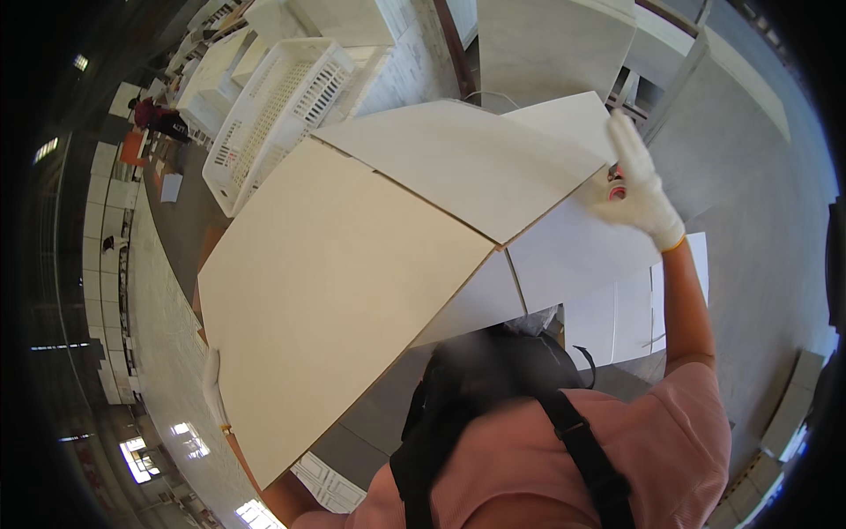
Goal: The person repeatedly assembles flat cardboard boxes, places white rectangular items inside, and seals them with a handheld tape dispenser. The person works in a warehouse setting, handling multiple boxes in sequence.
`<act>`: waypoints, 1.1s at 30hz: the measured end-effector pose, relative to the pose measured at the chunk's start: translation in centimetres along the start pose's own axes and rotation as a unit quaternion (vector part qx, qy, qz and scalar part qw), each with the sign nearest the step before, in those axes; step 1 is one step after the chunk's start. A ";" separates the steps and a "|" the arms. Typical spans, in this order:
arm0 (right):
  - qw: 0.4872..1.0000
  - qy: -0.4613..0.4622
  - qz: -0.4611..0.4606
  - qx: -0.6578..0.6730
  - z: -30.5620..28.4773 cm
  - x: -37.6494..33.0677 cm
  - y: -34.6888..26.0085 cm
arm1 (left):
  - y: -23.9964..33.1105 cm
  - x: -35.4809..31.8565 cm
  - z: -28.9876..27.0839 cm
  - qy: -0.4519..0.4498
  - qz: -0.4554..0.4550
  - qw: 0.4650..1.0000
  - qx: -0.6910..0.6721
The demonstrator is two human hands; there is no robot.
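A large cream panel [344,291] with brown edges slants across the middle, in front of my body. At its lower left edge, my left hand [213,388] in a white glove grips it, with part of the hand hidden by the panel. Against the far right edge of the cream panel lies a white panel [467,159], a dark seam between them. My right hand [648,189], also gloved, is raised beside the white panel's right corner, fingers stretched and thumb apart. A small red ring-shaped thing [617,190] shows next to its thumb; its kind is unclear.
A white plastic basket [273,115] stands beyond the panels at the upper left. More white sheets [608,322] lie below the right hand. Large pale grey slabs [555,53] stand at the back. Another person [159,119] is far off at the left.
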State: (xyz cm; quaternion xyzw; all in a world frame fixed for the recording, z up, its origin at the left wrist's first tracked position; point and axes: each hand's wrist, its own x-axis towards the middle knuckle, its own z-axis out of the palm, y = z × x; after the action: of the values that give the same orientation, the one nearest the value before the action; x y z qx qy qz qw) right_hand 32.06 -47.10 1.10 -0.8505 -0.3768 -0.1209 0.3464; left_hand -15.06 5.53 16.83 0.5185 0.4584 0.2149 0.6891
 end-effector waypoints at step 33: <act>0.921 0.002 -0.356 -0.155 -6.8 15.0 -18.3 | 11.8 -2.3 21.9 -0.378 0.230 0.685 0.579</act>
State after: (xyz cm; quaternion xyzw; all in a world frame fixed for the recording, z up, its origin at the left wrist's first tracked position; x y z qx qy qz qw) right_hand 29.50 -34.66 22.21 -0.7029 -0.6307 -0.2951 0.1451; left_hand 4.64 -3.21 29.46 0.9408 0.0587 -0.1553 0.2954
